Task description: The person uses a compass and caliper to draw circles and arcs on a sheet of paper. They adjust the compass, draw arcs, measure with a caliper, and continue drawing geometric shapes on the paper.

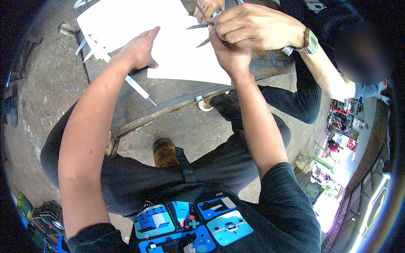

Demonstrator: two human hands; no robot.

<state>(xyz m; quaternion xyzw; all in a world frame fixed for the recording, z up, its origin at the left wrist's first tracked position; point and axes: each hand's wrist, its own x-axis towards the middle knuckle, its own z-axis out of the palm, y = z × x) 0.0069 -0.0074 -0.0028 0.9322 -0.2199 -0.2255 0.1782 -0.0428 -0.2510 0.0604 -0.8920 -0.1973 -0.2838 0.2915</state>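
Observation:
My left hand [141,49] lies on a large white sheet of paper [168,50], fingers stretched forward and thumb apart. Under that wrist passes a vernier caliper [140,89], its jaws showing to the left of it. In my right hand [233,57], at the sheet's right side, is a pair of scissors [204,42], its dark blades spread and pointing left over the paper. A co-worker's hand [257,27] with a watch overlaps my right hand and hides part of the fingers and handles. The co-worker's other hand [209,9] is at the sheet's far edge, near a thin stick-like thing.
The paper lies on a dark wooden table [168,93] in front of my knees. A roll of tape [205,105] shows just below its near edge. Between my legs stands a rusty brown cylinder [164,152]. The co-worker sits close on the right.

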